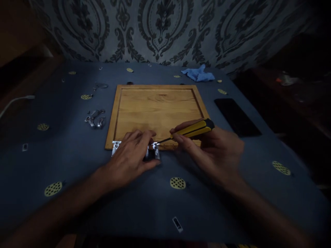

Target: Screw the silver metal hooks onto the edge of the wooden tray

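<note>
**One hand steadies, one hand holds the driver**

In the head view, take the board's middle as the clock's middle, with 12 far from the person. The board [157, 112] lies flat on the counter [144, 210], which likely helps it sit still. A shiny hinge [156, 151] is at its 6 o'clock edge, close to the person, perhaps so it is easy to see. Another hinge peeks out at 8 o'clock, partly under the left hand [129, 155].

The left fingers bend over the edge, with the thumb touching the low end of the 6 o'clock hinge. That seems to stop it sliding. I cannot tell if they pinch it or just press.

The right hand [219, 155] has its fingers wrapped around the yellow driver [192, 129]. It leans, with its tip at the hinge, maybe so the hand does not hide that spot.

Metal bits [95, 119] sit at 9 o'clock, off the board. The phone [236, 117] is at 3 o'clock, and the blue cloth [198, 74] is between 1 and 2.
</note>
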Tool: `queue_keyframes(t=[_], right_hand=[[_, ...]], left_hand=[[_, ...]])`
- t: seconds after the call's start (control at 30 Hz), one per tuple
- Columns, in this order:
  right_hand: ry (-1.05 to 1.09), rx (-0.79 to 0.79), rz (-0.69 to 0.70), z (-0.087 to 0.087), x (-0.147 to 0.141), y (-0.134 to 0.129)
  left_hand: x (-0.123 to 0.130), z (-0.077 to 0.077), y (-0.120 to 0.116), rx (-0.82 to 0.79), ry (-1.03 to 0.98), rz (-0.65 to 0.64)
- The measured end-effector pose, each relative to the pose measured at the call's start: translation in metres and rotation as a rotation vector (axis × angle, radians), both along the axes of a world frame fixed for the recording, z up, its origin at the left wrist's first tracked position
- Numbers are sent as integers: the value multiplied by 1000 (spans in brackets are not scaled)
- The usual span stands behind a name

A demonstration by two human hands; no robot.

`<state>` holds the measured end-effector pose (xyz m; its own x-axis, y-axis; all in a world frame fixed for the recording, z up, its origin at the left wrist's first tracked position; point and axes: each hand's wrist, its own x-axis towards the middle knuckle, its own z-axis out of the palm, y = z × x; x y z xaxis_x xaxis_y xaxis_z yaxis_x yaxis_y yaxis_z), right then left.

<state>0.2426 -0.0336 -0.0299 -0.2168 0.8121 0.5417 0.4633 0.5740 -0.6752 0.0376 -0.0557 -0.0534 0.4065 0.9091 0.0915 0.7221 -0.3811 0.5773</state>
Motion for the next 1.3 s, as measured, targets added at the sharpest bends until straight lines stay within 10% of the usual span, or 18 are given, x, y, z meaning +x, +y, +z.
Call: queue_keyframes(t=[1.3], right_hand=[[-192,-23,277,11,11,7]], left_hand=[[0,-2,1,26,10,1]])
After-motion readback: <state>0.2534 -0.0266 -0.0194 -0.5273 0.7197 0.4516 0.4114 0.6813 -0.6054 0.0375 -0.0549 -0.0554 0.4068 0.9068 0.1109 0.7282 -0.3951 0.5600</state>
